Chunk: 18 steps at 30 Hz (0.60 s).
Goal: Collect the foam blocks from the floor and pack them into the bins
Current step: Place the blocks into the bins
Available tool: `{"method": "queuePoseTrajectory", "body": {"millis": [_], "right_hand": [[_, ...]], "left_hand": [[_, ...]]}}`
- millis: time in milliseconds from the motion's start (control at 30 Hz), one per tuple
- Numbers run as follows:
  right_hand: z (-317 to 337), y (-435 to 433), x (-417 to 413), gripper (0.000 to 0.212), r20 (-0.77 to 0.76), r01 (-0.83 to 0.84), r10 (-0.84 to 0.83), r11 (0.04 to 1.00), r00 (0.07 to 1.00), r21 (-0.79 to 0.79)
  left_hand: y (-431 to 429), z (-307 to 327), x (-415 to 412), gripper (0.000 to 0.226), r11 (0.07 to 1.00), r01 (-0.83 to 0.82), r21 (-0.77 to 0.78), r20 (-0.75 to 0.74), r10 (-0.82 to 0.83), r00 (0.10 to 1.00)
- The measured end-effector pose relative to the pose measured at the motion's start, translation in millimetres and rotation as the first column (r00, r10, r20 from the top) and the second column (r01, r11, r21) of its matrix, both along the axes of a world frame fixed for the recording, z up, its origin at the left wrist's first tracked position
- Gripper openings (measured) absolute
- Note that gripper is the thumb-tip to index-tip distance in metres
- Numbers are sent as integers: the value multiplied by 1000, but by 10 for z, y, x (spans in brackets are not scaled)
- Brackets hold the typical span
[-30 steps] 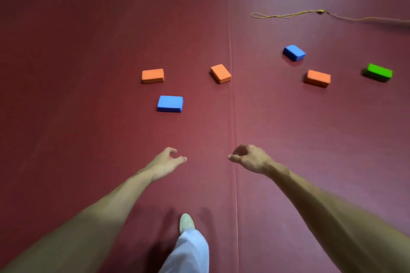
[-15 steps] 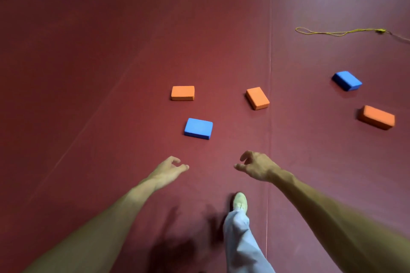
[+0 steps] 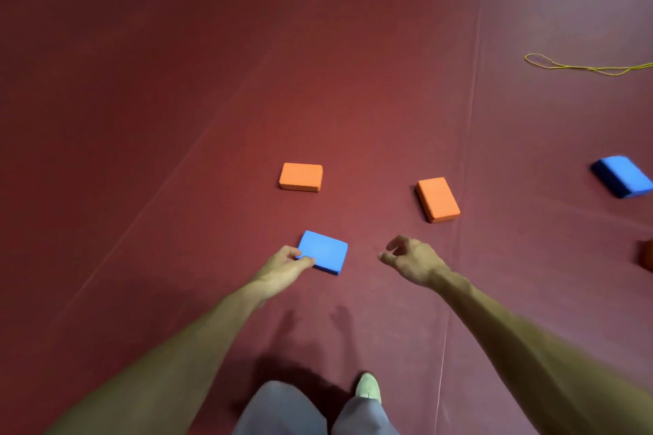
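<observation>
Head view: left hand (image 3: 281, 270), loosely curled and empty, hangs over the blue block (image 3: 325, 251); right hand (image 3: 413, 263) is likewise empty. Pickup seems barely begun, and the next move likely needs stooping to grip it.

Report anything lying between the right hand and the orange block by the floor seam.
Nothing visible: only bare floor lies between the right hand and that orange block. The blue block sits aside, by the left hand.
</observation>
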State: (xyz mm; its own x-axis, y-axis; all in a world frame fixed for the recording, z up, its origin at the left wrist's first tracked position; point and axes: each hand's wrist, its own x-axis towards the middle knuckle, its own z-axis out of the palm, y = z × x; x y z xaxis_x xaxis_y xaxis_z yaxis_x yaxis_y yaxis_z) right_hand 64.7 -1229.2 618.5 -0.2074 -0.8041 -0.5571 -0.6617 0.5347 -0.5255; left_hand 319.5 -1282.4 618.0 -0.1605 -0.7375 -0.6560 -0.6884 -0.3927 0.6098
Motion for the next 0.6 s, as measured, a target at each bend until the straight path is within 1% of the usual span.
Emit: {"method": "queuePoseTrajectory", "body": {"millis": [67,133,233,267,367,433,533,600], "right_hand": [[-68,-426,15,45,10,-29,29,999,1000,16],[-150,-880,73,45,23,-52,51,998,998,27],[-318,-1620,199,45,35,-69,68,997,997,33],[-400,-1867,242,45,38,-74,72,996,997,45],[-734,-2602,334,47,29,-79,76,991,997,108],[-1037,-3007,361,48,13,-47,45,985,999,163],[-1611,-3506,363,45,11,9,-12,975,1000,223],[-2035,-3756,360,42,28,47,-55,968,998,245]], "left_hand": [[-361,-49,-17,43,999,-51,4,-16,51,999],[-742,-134,12,56,995,-97,20,-26,97,995],[-1398,-393,103,63,988,-146,49,-43,148,988],[-1631,-520,143,61,985,-161,65,-47,164,985],[-2373,-981,283,36,984,-158,85,-43,162,986],[-2835,-1314,346,27,984,-155,92,-30,159,987],[-3383,-1885,323,21,983,-149,109,-6,151,989],[-3633,-2283,212,27,982,-109,155,-1,111,994]]}}
